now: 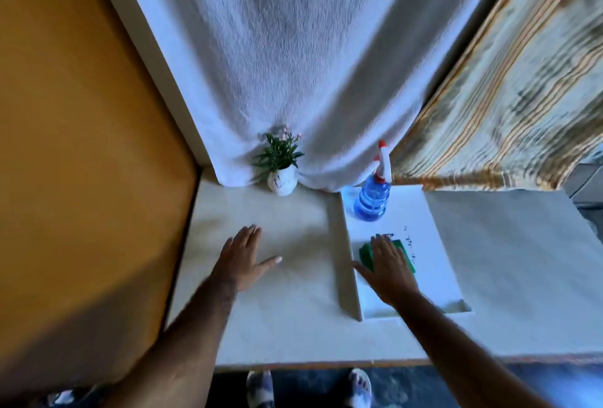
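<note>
While left hand (243,259) lies flat on table (293,313), flat right hand (386,269) covers green cloth (404,252).

The green flat cleaning cloth (365,256) lies on the white rectangular board (434,274), near its left edge and about midway along its length; the right hand (388,270) presses flat on it, so only its left and right edges show; dark scribbled marks (409,239) stain the board just beyond the cloth.
</note>
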The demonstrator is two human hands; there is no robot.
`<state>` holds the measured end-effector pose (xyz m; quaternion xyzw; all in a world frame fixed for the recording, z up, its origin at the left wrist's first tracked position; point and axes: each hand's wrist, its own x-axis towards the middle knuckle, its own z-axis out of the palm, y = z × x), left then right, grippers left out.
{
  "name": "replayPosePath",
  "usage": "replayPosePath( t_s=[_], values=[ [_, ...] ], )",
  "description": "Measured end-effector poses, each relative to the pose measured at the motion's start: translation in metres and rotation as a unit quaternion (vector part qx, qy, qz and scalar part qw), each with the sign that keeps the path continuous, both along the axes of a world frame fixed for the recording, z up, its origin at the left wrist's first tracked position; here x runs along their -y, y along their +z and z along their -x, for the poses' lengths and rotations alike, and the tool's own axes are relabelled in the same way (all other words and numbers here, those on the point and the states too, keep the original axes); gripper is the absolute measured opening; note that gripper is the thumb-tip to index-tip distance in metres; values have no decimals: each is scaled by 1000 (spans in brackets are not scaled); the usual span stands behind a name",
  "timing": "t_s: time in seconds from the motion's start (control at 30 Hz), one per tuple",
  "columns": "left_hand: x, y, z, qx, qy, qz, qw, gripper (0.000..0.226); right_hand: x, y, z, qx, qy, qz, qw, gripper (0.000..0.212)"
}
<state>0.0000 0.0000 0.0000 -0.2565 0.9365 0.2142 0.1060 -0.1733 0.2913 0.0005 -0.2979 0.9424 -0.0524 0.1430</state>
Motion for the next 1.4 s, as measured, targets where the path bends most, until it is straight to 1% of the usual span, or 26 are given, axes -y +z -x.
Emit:
replayPosePath(
  t_s=[0.07, 0.13, 0.17, 0.23, 0.3, 0.4, 0.47, 0.57, 0.63, 0.7, 0.8, 0.87, 0.97, 1.03, 1.07, 1.13, 1.2, 1.27, 1.33, 1.4],
  values=[
    [-5, -14, -6, 0, -3, 1, 1000, 104, -10, -13, -1, 10, -56, 15, 998, 91],
    [-14, -28, -16, -24, -10, 21, 999, 118, -21, -27, -6, 11, -87, 6, 996, 101],
    [-17, -38, -18, -38, -15, 33, 999, 116, -24, -36, -8, 3, -86, 12, 996, 111],
    [-20, -51, -22, -45, -22, 62, 997, 102, -24, -50, -15, -11, -72, 31, 997, 126],
    [-24, -59, -25, -41, -27, 94, 994, 92, -25, -55, -17, -10, -81, 50, 995, 125],
    [-27, -73, -28, -26, -27, 122, 992, 91, -16, -49, -9, 15, -121, 106, 987, 110],
    [-27, -80, -28, -30, -24, 130, 991, 93, -1, -33, 14, 29, -148, 178, 972, 101],
    [-26, -86, -28, -34, -23, 136, 990, 91, 30, 3, 71, 14, -172, 307, 936, 91],
    [-26, -89, -29, -39, -21, 148, 988, 89, 50, 23, 106, 2, -161, 381, 910, 86],
    [-27, -89, -28, -43, -20, 160, 986, 89, 68, 36, 129, 18, -125, 435, 891, 69],
    [-26, -91, -29, -50, -21, 175, 983, 91, 82, 35, 143, 102, -136, 477, 862, 57],
    [-25, -93, -29, -48, -23, 182, 982, 91, 83, 24, 146, 132, -143, 504, 842, 44],
    [-25, -96, -29, -51, -22, 190, 980, 93, 89, 17, 146, 122, -168, 535, 819, 33],
    [-25, -94, -29, -55, -22, 196, 979, 93, 95, 18, 145, 114, -208, 551, 800, 29],
    [-25, -93, -29, -56, -22, 200, 978, 93, 97, 20, 144, 112, -228, 548, 797, 25],
    [-25, -92, -29, -57, -24, 202, 977, 93, 100, 28, 144, 99, -237, 536, 804, 17],
    [-25, -92, -29, -59, -22, 203, 977, 93, 108, 41, 138, 98, -209, 535, 813, 19],
    [-24, -93, -30, -62, -20, 202, 977, 93, 123, 53, 124, 111, -170, 510, 836, 26],
    [-24, -95, -30, -64, -17, 201, 977, 93, 144, 54, 103, 155, -133, 444, 872, 34],
    [-24, -95, -30, -61, -17, 196, 979, 93, 166, 45, 80, 223, -128, 358, 898, 28]
  ],
)
